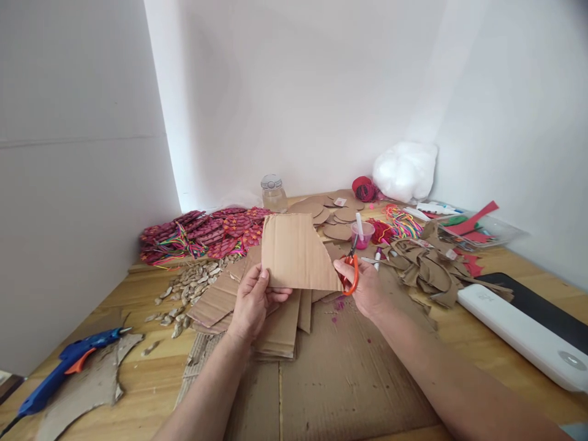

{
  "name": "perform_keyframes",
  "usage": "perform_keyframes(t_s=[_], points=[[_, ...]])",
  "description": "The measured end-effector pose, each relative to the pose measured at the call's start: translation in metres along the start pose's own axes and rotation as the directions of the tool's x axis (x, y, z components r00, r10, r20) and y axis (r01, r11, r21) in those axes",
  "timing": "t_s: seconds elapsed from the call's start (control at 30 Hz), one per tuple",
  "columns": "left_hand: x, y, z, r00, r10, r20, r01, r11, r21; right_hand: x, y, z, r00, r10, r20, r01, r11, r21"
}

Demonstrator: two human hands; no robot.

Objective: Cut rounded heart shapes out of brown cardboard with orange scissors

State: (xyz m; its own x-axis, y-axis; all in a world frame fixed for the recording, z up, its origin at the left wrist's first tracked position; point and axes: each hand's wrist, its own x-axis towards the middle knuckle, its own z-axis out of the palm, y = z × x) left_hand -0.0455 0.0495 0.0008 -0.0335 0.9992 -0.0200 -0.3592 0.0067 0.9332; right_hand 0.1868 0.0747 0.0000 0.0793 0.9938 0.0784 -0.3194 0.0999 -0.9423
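A piece of cardboard (296,251) with a curved cut along its right side is held up in front of me. My left hand (257,297) pinches its lower left corner, thumb in front and fingers behind. My right hand (361,285) is closed around orange-handled scissors (351,274), whose dark blades point up. The thumb of that hand also lies against the cardboard's lower right corner. Below sit several stacked cardboard pieces (280,334) on a large cardboard sheet (349,380).
At left lie a blue glue gun (68,361), shells or stones (197,282) and patterned bundles (220,233). Behind are a jar (274,195), cardboard discs (337,231) and a pink cup (362,234). Cardboard scraps (429,266), a plastic tray (505,229) and a white device (519,334) occupy the right.
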Motion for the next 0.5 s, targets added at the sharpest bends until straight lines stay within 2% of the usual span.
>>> perform_keyframes(t_s=[0.07,0.17,0.23,0.4,0.5], points=[[0.0016,0.0002,-0.0010,0.999,0.031,-0.026,-0.031,0.999,-0.012,0.0019,-0.0017,-0.0019,0.999,-0.021,-0.031,0.021,1.000,0.007],[0.0022,0.0002,-0.0010,0.999,0.035,0.006,-0.035,0.998,-0.048,0.0036,-0.0048,-0.0039,0.997,-0.049,-0.056,0.050,0.998,0.024],[0.0014,-0.0006,0.0000,0.999,0.022,0.023,-0.022,0.999,-0.029,0.0029,-0.0062,-0.0041,0.998,-0.049,-0.041,0.051,0.998,0.036],[-0.0012,-0.0035,0.0016,0.995,0.087,-0.052,-0.082,0.992,0.098,-0.0026,-0.0085,-0.0018,0.999,-0.018,0.035,0.017,1.000,0.016],[-0.0016,-0.0050,0.0013,0.994,0.106,-0.036,-0.101,0.987,0.128,-0.0051,-0.0100,0.0006,0.999,-0.002,0.052,0.003,1.000,-0.014]])
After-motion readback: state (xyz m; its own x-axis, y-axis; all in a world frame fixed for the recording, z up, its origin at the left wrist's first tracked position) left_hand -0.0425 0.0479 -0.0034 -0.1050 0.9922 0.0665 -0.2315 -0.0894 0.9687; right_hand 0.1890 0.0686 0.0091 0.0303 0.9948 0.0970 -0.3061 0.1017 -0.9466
